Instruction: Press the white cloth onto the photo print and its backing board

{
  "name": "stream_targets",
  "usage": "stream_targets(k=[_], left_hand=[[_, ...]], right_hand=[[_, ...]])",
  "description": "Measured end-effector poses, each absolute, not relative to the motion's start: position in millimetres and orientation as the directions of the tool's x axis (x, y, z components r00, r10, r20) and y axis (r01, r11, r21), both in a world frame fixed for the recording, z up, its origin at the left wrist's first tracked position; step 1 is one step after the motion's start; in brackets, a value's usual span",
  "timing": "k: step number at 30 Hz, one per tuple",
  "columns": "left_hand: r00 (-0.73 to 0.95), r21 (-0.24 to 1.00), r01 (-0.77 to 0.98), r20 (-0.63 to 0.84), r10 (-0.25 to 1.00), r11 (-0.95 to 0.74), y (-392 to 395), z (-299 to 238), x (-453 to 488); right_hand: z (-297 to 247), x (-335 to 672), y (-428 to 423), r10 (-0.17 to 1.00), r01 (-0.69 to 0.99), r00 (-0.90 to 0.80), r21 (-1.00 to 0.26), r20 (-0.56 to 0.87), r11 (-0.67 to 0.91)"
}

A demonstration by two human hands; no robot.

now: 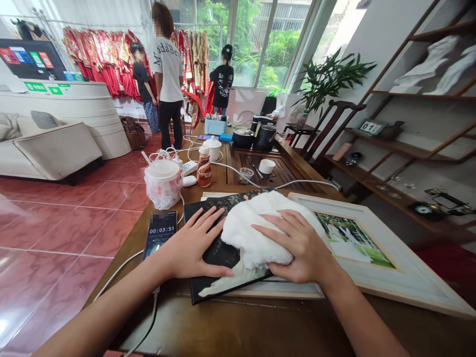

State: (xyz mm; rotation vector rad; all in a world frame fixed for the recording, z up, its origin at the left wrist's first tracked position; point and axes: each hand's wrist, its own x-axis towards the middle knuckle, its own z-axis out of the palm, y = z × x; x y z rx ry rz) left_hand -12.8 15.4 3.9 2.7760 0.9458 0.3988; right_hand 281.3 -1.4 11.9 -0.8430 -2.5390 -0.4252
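Observation:
My left hand [193,245] lies flat with fingers spread on a black book or album [217,253] at the front of the wooden table [238,327]. My right hand [297,245] presses down on a white towel [256,228] that is bunched on top of the black album. Its fingers are stretched over the cloth. A white-framed photo [368,248] lies just right of the towel. A phone [159,232] showing a timer sits left of my left hand, with a white cable running off the table edge.
Behind stand a bagged white cup [162,181], a brown bottle [204,167], a white pot [213,148], kettles on a tea tray [256,136] and a small bowl [267,166]. Three people stand by red garments at the back. A sofa is left, shelves are right.

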Motion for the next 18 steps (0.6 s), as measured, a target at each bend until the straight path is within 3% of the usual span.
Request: stream_targets(k=[7,13,18], left_hand=[[0.77,0.233,0.578,0.162,0.618,-0.782,17,4,-11],[0.764,0.235,0.581,0.172,0.622,-0.779,14,5,-12],[0.765,0.237,0.582,0.165,0.623,-0.778,15,3,-12]], right_hand=[[10,261,-12,0.466,0.555,-0.774,0.104,0.429,0.826],[11,283,0,0.505,0.637,-0.714,0.148,0.485,0.757],[9,269,-8,0.465,0.59,-0.747,0.152,0.474,0.793]])
